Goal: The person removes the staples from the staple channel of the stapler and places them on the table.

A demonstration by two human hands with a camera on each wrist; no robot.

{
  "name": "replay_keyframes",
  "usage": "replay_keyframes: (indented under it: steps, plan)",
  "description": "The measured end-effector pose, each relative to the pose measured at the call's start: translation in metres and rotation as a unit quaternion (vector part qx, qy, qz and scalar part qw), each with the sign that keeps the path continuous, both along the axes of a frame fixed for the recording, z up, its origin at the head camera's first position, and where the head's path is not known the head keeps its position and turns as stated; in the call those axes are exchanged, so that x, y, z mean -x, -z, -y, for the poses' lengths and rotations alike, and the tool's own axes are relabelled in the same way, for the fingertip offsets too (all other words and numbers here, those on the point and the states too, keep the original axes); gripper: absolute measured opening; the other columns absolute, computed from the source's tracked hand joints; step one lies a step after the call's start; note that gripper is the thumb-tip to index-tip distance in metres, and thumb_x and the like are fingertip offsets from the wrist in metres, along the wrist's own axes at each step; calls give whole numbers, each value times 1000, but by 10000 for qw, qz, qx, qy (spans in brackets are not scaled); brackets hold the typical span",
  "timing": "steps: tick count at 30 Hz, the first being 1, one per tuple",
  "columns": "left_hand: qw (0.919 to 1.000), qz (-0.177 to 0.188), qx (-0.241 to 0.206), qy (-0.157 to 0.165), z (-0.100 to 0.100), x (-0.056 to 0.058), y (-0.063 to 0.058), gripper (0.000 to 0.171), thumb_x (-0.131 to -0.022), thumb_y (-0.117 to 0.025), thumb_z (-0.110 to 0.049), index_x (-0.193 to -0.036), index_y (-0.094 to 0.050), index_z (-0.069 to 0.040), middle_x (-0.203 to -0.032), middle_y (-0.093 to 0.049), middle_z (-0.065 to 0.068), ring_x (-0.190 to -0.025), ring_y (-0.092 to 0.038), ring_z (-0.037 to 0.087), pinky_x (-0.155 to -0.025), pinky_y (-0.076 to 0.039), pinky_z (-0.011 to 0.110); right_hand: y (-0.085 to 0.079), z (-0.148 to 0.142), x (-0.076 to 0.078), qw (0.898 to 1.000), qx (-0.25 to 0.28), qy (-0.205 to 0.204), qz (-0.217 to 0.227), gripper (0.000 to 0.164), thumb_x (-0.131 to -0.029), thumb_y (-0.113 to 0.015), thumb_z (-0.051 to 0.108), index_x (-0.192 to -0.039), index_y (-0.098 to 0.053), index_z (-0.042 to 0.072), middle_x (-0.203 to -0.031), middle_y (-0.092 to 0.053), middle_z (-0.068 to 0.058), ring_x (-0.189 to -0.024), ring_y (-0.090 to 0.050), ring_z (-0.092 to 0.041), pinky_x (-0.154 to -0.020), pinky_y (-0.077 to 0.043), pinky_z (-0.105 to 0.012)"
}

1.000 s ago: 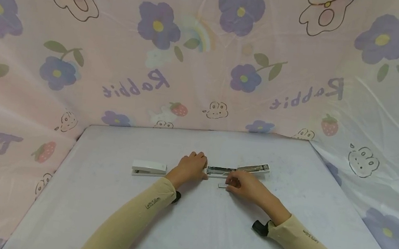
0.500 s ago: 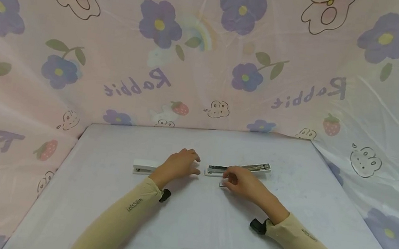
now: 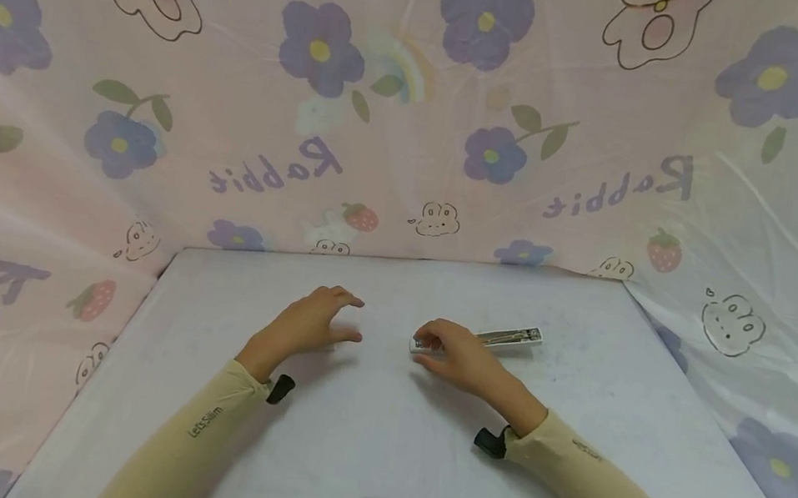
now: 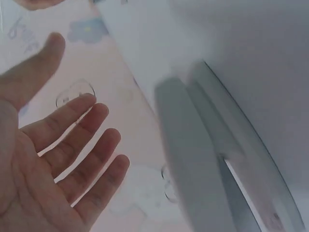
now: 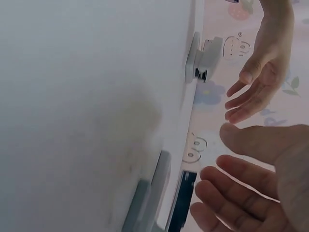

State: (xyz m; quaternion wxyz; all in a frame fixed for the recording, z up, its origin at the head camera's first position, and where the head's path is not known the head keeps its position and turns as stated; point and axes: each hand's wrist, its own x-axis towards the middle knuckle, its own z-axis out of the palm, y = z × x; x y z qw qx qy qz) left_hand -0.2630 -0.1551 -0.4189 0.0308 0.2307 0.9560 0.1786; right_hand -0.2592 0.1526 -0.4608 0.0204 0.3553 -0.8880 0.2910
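Observation:
My left hand is held over the left part of the table, its thumb and fingers spread, holding nothing. Beside it in the left wrist view is a white stapler, hidden behind this hand and forearm in the head view. My right hand hovers over the near end of a second white stapler, swung open, and covers part of it. Its thumb and relaxed fingers stand apart with nothing between them. In the right wrist view, a short grey bar lies alongside the opened stapler's base.
Both staplers rest on a white table. A printed cloth with flowers and rabbits hangs behind the table and along its sides. Black wrist cameras stick out from both sleeves.
My left hand has let go of the opened stapler's end and moved left, over the other stapler. My right hand has left the small bar and shifted left, its fingers opening.

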Motion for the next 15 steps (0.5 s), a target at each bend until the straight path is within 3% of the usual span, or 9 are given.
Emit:
replay_keyframes:
  steps: [8,15]
  plan:
    - [9995,168,-260,-52,42,-9,5,75,-92,-86,-45,-153,-57,-11,-157,-53,14,-147,-45,43,-115,-42,64,1,19,3,9996,158,-211,67,33,-101,-78,18,-127,-69,0,-121,-72,-14,-107,-70,-29,-95,-57,-44]
    - [9988,300,-380,-92,80,-14,14,81,-90,-89,-40,-156,-54,-7,-159,-49,19,-147,-42,47,-114,-39,68,-4,43,7,9995,-43,-318,0,37,-101,-78,21,-130,-68,1,-124,-72,-13,-113,-67,-26,-99,-55,-44]
